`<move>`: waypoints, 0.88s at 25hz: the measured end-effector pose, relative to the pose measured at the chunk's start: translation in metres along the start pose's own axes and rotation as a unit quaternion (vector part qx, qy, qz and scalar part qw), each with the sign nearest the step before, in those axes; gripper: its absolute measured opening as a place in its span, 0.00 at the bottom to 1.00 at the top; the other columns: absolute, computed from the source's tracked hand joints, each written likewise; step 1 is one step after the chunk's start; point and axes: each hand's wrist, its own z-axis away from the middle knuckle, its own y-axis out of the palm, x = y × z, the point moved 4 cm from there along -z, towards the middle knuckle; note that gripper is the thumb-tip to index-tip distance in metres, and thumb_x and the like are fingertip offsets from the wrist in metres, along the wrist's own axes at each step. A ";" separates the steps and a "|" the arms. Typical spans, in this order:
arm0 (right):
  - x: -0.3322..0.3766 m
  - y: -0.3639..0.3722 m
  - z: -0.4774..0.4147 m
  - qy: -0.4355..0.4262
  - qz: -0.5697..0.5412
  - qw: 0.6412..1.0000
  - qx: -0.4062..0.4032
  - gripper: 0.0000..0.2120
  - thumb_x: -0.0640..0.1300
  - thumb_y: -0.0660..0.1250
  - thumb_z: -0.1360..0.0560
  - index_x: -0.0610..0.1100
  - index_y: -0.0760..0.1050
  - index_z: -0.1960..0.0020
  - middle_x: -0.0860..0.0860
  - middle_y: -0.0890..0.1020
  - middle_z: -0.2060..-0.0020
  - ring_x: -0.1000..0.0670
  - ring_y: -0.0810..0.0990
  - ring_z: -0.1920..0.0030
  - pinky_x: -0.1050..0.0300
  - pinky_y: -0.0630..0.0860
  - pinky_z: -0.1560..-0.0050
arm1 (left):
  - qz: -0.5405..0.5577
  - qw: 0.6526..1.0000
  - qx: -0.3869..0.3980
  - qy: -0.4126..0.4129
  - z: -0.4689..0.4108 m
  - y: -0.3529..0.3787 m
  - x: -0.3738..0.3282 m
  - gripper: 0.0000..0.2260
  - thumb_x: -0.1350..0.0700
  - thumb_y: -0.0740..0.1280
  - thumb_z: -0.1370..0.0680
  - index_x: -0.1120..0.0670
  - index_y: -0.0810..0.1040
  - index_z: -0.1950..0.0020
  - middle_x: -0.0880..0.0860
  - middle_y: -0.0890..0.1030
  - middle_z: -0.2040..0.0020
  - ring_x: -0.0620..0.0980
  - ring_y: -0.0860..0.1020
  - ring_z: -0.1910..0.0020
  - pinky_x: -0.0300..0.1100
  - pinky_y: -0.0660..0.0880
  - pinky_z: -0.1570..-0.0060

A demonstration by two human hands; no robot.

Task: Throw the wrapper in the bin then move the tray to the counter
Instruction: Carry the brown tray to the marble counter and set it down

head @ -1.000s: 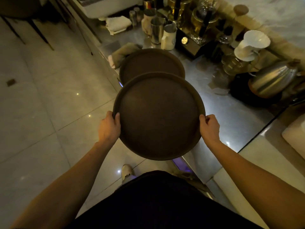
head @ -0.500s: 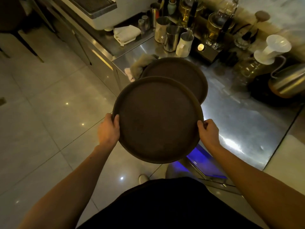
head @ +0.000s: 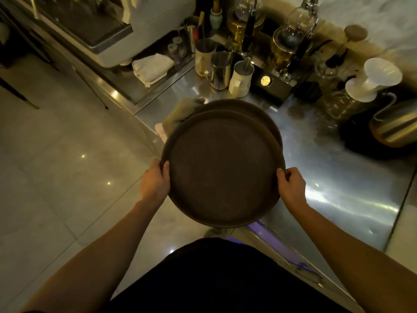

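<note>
I hold a round dark brown tray (head: 222, 168) with both hands, level, over the near edge of the steel counter (head: 338, 177). My left hand (head: 155, 180) grips its left rim and my right hand (head: 291, 187) grips its right rim. The tray is bare. It overlaps most of a second brown tray (head: 248, 109) that lies on the counter just behind it. No wrapper or bin is in view.
Behind the trays stand metal pitchers (head: 220, 70), a white pitcher (head: 241, 79), glass brewers (head: 286, 48), a white dripper (head: 376, 80) and a steel kettle (head: 397, 125). A folded cloth (head: 178, 114) lies at the counter's left edge. A white towel (head: 152, 67) sits by the coffee machine (head: 126, 26). Tiled floor lies to the left.
I have carried the tray forward and to the right, from over the floor to partly over the counter, so it now covers most of the tray lying there.
</note>
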 end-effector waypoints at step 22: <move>0.013 0.034 -0.033 0.166 0.056 0.982 -0.071 0.11 0.49 0.62 0.20 0.41 0.71 0.54 0.43 0.77 0.60 0.45 0.76 0.58 0.53 0.70 0.57 | -0.153 0.970 0.153 0.110 -0.166 0.045 -0.061 0.18 0.47 0.54 0.17 0.59 0.75 0.46 0.54 0.76 0.59 0.58 0.80 0.54 0.49 0.72 0.59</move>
